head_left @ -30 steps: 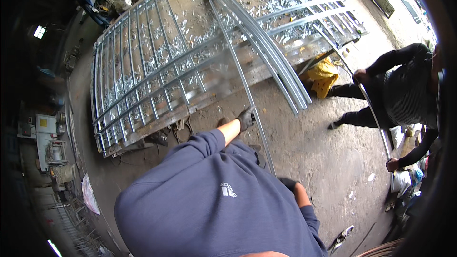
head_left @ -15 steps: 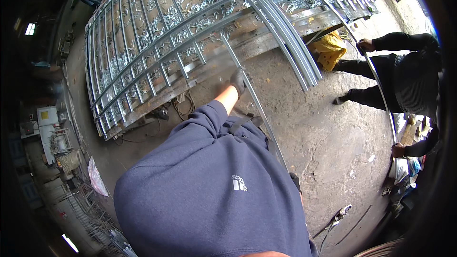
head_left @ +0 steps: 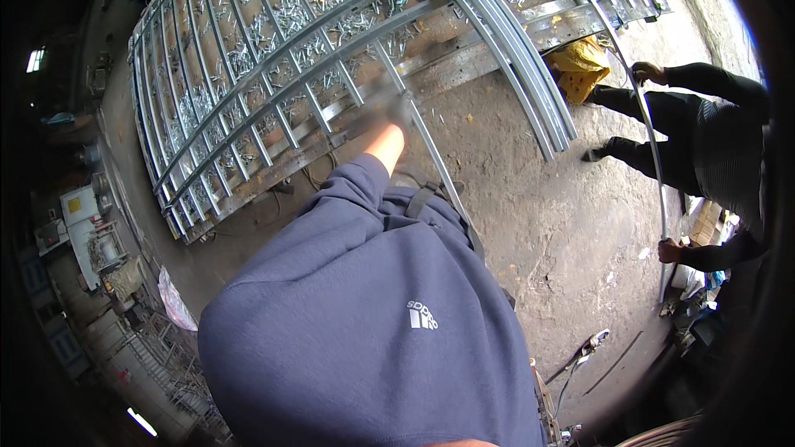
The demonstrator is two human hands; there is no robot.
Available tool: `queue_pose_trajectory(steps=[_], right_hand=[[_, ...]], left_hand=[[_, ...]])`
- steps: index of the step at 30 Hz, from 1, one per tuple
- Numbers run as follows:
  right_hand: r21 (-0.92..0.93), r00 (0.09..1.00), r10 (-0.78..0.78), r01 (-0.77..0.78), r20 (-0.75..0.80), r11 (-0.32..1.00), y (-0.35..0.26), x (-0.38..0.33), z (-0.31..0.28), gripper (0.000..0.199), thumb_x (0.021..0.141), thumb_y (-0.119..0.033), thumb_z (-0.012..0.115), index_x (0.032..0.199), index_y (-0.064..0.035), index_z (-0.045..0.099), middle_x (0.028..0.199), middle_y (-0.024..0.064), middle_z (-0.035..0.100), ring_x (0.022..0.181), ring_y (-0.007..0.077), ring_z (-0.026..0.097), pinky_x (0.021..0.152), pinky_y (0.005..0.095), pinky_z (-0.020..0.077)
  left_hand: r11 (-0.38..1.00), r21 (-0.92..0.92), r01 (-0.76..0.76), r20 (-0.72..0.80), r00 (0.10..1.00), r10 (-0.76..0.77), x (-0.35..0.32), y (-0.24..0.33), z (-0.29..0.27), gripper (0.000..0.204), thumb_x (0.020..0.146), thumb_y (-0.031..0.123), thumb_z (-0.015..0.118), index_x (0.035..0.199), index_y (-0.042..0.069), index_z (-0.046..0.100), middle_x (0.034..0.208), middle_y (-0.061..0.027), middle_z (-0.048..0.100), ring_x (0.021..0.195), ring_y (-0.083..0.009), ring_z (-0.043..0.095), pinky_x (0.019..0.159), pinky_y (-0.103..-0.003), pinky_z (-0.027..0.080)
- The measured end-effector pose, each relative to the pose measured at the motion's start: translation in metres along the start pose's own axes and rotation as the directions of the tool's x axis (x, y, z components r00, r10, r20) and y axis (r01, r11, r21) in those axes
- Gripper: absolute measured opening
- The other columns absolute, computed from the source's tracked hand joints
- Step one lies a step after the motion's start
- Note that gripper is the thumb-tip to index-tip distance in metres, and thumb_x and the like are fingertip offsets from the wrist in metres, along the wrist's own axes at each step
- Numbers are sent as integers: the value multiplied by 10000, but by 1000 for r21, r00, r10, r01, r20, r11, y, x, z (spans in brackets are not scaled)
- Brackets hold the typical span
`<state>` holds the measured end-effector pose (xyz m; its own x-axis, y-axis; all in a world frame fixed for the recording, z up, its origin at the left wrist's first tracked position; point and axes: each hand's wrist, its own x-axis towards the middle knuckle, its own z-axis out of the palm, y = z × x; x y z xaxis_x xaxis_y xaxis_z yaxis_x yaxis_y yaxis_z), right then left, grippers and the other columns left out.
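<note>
Grey metal bar [head_left: 431,153], long, thin, slightly curved.

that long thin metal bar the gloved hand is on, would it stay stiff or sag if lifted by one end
The long thin grey metal bar would probably sag and whip a little, being very slender for its length. It looks light enough for the gloved hand. The co-worker's similar thin rod shows a curve, hinting at springiness, though the fisheye also bends lines.
</note>
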<state>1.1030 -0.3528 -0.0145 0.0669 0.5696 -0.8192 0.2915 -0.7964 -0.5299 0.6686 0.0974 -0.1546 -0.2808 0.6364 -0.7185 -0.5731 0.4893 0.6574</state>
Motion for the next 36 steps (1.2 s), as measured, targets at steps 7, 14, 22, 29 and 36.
queue_pose_trajectory(steps=[7,14,22,29,36], right_hand=[[-39,999,3,-5,-53,999,-16,37,10,303,972,-303,625,969,-14,715,797,13,680,750,95,584,682,291,488],[169,997,46,-57,65,984,-9,117,39,358,985,-407,625,903,-64,686,668,-12,584,574,88,521,543,266,433],[128,997,74,-77,27,989,-56,156,86,357,964,-420,662,933,-70,723,657,-26,583,562,86,501,524,270,403],[167,999,25,-21,-21,986,-83,146,79,306,958,-378,682,952,-76,735,661,-42,571,550,59,470,498,244,362],[70,978,184,-178,-99,982,-132,180,117,300,974,-323,630,979,-38,722,708,25,631,622,115,560,566,287,441]], left_hand=[[999,-44,-4,28,1000,5,-12,23,10,178,950,263,631,1040,111,607,818,-50,649,655,-223,652,634,-359,558],[935,349,-68,346,936,-61,11,73,-34,361,986,297,625,1305,146,552,1173,-33,640,981,-215,654,860,-428,539],[909,416,-28,243,967,-81,12,117,-56,407,1020,303,571,1385,131,523,1252,-92,649,1036,-239,663,865,-391,534],[928,339,-156,195,976,93,33,158,-58,278,1029,280,545,1248,124,614,1101,-34,709,926,-149,675,809,-313,533],[902,312,-299,222,946,237,68,193,-51,246,1015,216,574,1218,91,634,1032,-40,710,894,-122,675,770,-261,519]])
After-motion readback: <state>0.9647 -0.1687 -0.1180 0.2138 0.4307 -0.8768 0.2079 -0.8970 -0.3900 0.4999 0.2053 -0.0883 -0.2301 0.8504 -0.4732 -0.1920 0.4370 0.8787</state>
